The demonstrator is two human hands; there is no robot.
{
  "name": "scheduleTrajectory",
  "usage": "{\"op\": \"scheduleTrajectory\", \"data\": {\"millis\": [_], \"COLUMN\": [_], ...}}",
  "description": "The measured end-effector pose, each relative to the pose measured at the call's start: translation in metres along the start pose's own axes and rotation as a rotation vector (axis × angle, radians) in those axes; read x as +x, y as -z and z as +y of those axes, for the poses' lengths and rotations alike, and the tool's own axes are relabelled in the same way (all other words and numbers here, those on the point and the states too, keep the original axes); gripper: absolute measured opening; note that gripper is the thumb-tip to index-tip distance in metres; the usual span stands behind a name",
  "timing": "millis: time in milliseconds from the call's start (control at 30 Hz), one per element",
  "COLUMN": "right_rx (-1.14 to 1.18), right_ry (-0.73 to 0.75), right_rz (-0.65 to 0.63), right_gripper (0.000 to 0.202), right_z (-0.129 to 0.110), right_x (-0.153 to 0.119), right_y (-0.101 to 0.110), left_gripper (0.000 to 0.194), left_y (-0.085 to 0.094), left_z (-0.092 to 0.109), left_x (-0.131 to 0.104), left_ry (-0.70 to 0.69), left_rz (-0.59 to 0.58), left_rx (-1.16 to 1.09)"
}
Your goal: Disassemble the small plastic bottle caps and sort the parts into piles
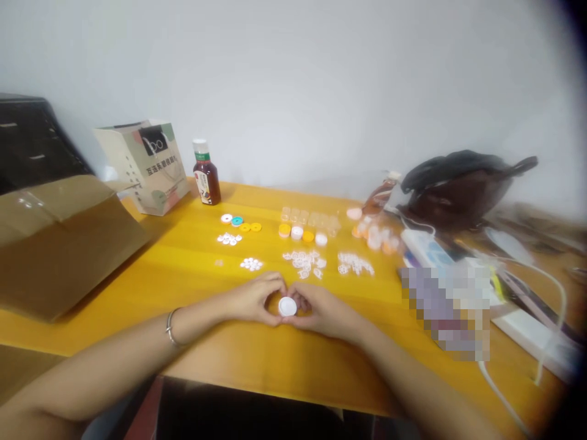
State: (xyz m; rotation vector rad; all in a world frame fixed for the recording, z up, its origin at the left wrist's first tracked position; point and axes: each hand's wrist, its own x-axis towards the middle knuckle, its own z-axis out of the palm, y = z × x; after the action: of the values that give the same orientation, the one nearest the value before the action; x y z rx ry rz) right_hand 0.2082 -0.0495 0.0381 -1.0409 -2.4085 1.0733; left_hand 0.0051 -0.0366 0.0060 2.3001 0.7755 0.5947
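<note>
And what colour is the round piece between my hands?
White; the round piece shows best in the head view.

Lighting: bright, diffuse. Wall point(293, 91): pale, washed with soft light. Desk point(183, 263): gentle sheen; faint shadow beside the cardboard box point(64, 244). Focus: my left hand point(262, 298) and right hand point(321, 311) slightly soft; small clear pieces point(305, 261) hazy; dark bag point(458, 192) smeared. Edges: wide-angle stretch, my forearms elongated; right corners blackened. Blemish: pixelated patch point(444, 311), right.
</note>
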Motion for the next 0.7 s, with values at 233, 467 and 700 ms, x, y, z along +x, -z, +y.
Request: {"op": "scheduleTrajectory", "data": {"millis": [233, 467, 700], "right_rx": [0.006, -0.274, -0.265], "right_ry": [-0.025, -0.174, -0.203], "right_rz": [0.31, 0.722, 0.663], "right_gripper": [0.02, 0.028, 0.021], "right_z": [0.018, 0.069, 0.09], "right_x": [0.004, 0.034, 0.079], "right_y": [0.019, 0.067, 0.088], "left_gripper": [0.032, 0.03, 0.03], "left_y": [0.0, 0.0, 0.0], "left_z": [0.001, 0.0, 0.001], "left_x": [-0.002, -0.001, -0.002], "left_ry": [0.022, 0.018, 0.015], "left_rz": [0.001, -0.011, -0.011], "left_rx": [0.025, 0.005, 0.004]}}
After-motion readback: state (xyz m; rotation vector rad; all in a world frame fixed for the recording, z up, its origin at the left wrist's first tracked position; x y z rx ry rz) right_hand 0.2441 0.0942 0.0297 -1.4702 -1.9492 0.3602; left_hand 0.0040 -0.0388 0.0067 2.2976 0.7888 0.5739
